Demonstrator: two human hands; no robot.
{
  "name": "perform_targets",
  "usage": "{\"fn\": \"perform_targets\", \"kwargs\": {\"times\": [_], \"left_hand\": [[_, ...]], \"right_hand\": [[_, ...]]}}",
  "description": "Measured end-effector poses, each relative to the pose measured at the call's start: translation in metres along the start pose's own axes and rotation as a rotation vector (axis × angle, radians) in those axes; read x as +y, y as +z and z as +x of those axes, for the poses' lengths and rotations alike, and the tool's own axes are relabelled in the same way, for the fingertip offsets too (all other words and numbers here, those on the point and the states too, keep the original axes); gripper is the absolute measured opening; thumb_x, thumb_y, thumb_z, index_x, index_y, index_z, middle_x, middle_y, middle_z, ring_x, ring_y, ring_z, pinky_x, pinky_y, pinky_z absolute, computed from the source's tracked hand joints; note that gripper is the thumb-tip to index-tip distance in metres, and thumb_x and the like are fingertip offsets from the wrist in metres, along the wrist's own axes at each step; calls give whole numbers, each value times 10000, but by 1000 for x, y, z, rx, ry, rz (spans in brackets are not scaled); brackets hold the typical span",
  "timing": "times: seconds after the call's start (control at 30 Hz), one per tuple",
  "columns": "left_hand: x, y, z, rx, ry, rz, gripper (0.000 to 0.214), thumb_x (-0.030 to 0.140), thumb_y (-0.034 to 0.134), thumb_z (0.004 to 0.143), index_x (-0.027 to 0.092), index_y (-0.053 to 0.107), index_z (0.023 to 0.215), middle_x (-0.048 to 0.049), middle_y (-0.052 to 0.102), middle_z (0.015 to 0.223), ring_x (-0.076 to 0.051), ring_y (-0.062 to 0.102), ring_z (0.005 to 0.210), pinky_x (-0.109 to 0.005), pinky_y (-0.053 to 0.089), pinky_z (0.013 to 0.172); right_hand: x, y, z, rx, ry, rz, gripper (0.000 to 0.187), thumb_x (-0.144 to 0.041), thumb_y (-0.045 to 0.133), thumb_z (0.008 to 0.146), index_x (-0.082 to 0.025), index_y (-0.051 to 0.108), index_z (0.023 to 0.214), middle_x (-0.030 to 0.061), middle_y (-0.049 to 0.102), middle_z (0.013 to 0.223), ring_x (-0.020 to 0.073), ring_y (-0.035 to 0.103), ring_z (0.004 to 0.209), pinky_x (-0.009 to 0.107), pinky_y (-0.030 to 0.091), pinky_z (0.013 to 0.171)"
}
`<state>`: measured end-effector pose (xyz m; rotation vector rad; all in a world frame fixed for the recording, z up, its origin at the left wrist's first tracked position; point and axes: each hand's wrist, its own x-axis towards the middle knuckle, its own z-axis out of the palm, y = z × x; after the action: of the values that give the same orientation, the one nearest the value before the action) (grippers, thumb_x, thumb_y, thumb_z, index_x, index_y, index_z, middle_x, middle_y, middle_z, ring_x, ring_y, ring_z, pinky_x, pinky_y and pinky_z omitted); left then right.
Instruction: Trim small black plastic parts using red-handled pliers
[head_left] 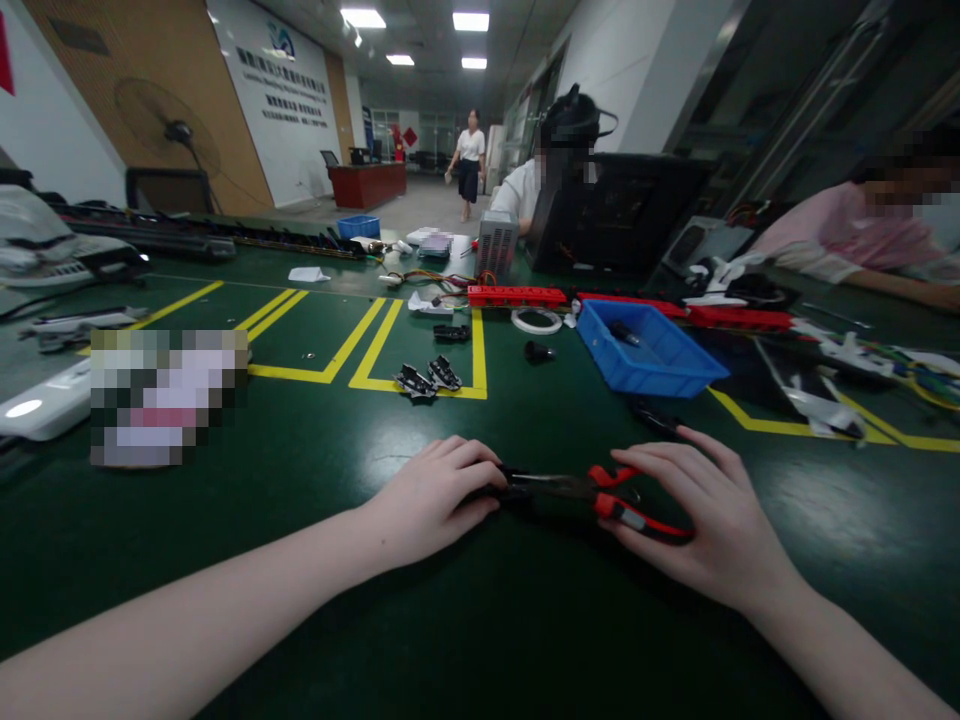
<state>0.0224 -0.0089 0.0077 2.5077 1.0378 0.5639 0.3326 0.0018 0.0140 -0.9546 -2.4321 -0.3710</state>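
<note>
My left hand (439, 497) is closed on a small black part (517, 490) just above the green table; its exact kind is hard to make out. My right hand (701, 510) grips red-handled long-nose pliers (611, 495), with thumb and fingers around the handles. The jaws of the pliers point left and reach the black part at my left fingertips. Beyond my hands, several black plastic pieces (416, 381) lie inside a yellow taped rectangle. A dark elongated object (654, 416) rests just past my right fingers.
A blue bin (649, 348) with a dark item inside stands beyond my right hand. Near it are a roll of white tape (536, 320) and a black cylindrical piece (538, 351). Red power strips (517, 296) cross the table. People sit opposite and at right; another walks behind.
</note>
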Motion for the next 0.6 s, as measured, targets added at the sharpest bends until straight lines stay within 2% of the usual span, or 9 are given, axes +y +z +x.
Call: {"fn": "perform_targets", "kwargs": {"times": [0.23,0.6], "left_hand": [[-2,1,0,0,12,0,191,156,593,925,204,603,1109,-48,599,1213,-229,555,1081,-405,489,915],[-1,0,1,-7,8,3,192,157,599,923,195,606,1111,-49,599,1204,-225,551,1073,-405,492,908]], "right_hand": [[0,2,0,0,-61,-10,466,-391,666,817,-179,541,1212,101,691,1046,265,665,953,523,388,1016],[-2,2,1,-2,-56,-18,455,-392,649,837,-168,536,1217,112,690,1053,267,665,950,508,413,974]]}}
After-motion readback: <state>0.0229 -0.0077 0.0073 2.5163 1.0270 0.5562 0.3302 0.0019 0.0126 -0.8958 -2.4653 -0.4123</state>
